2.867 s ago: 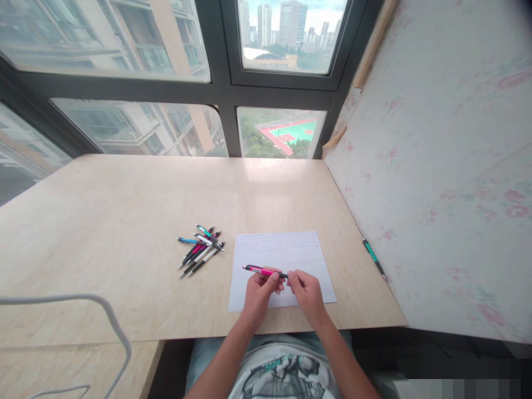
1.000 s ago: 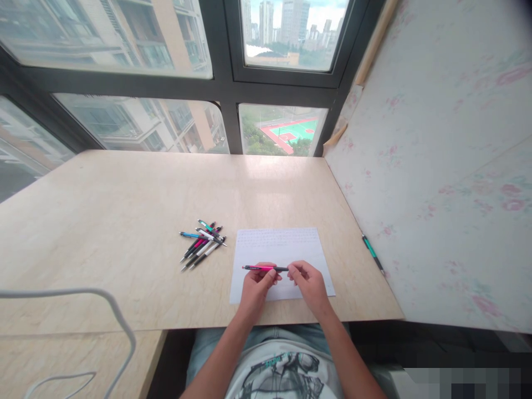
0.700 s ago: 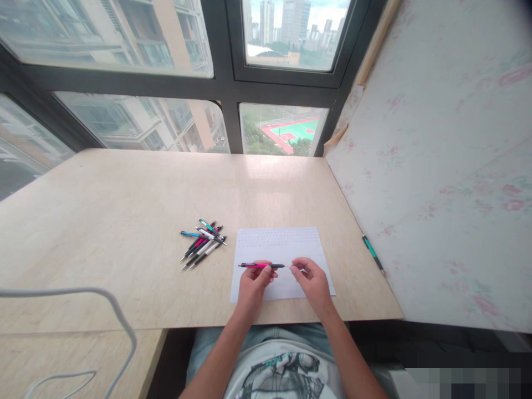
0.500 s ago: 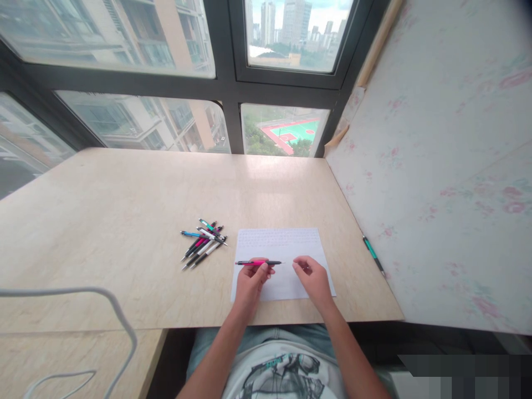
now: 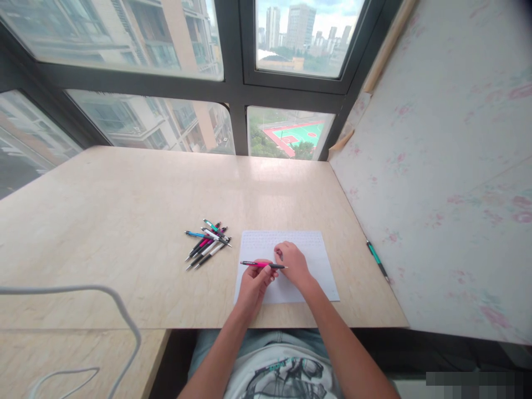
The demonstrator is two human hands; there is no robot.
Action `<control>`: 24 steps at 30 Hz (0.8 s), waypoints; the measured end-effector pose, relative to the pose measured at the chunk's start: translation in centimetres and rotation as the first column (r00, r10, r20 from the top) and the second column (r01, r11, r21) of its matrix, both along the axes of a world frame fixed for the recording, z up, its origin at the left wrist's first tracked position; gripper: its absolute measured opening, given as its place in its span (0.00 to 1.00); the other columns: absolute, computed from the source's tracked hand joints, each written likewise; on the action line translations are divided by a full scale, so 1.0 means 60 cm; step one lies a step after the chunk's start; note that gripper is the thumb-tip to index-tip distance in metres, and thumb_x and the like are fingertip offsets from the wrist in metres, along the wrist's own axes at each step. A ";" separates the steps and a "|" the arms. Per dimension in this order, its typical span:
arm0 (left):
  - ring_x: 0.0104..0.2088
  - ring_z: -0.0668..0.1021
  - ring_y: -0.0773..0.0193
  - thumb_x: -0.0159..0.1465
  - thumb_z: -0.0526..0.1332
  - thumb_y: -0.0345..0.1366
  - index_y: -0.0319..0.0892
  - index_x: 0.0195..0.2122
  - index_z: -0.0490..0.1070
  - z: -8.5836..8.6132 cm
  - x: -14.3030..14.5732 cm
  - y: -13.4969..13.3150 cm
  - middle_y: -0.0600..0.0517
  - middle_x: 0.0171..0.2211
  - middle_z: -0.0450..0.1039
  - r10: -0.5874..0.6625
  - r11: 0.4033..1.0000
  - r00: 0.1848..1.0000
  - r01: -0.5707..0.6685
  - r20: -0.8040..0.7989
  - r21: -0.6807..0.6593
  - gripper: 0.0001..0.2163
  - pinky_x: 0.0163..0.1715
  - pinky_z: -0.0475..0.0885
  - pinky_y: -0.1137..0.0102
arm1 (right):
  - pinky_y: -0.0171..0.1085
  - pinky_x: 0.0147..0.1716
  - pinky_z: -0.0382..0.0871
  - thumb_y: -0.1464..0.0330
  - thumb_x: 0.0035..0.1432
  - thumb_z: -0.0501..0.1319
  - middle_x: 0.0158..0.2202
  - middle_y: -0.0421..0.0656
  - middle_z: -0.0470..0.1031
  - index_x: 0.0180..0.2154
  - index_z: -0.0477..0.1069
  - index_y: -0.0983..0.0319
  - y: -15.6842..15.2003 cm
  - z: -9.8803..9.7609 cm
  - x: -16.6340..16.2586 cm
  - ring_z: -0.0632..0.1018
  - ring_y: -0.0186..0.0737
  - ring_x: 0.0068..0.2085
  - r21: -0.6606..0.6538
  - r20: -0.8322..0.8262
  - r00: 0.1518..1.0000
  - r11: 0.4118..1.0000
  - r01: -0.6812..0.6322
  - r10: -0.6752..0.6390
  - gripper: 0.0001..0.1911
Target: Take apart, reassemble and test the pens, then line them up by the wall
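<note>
Desk (image 5: 124,221), paper (image 5: 322,257); pink pen (image 5: 260,264) in left hand (image 5: 252,286)

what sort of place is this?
Probably a home desk in a high-rise flat's window bay: large windows look down on apartment blocks and a sports court, floral wallpaper covers the side wall, and the left hand holds a pink pen over a sheet of paper.

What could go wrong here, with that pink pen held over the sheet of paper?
The pink pen is held only by fingertips of the left hand, with the right hand at its tip; it might slip and mark the paper below. The pile of pens lies loose beside the paper, so a stray elbow or wrist could perhaps send some rolling.
</note>
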State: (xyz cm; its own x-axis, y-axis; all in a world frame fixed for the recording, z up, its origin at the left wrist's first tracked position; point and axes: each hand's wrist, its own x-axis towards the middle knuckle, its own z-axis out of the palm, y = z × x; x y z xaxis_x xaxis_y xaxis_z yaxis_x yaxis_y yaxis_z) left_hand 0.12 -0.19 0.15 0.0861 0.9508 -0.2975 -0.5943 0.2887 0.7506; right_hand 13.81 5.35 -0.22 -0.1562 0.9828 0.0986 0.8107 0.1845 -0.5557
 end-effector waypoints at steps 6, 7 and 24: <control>0.29 0.77 0.66 0.53 0.70 0.37 0.38 0.36 0.74 0.002 0.000 -0.001 0.49 0.29 0.76 -0.014 1.000 1.000 0.014 0.006 0.010 0.11 0.31 0.69 0.73 | 0.37 0.40 0.65 0.75 0.53 0.58 0.36 0.43 0.75 0.42 0.73 0.60 -0.008 0.007 0.018 0.73 0.42 0.41 -0.028 -0.070 0.997 0.999 -0.019 0.017 0.13; 0.29 0.77 0.66 0.53 0.70 0.37 0.38 0.36 0.74 0.003 0.000 -0.002 0.49 0.29 0.76 -0.014 1.000 1.000 0.014 0.005 0.011 0.12 0.31 0.69 0.73 | 0.37 0.40 0.66 0.74 0.54 0.57 0.36 0.44 0.75 0.43 0.72 0.60 -0.012 0.012 0.025 0.73 0.42 0.40 -0.023 -0.128 0.992 1.000 -0.002 -0.001 0.14; 0.27 0.75 0.66 0.54 0.70 0.39 0.38 0.38 0.75 0.007 0.003 -0.003 0.48 0.28 0.77 0.013 1.000 0.997 -0.011 -0.072 0.022 0.13 0.29 0.67 0.72 | 0.34 0.29 0.69 0.72 0.55 0.60 0.34 0.43 0.75 0.35 0.75 0.58 -0.090 0.080 0.084 0.75 0.41 0.39 -0.029 -0.286 0.956 0.996 -0.080 0.068 0.07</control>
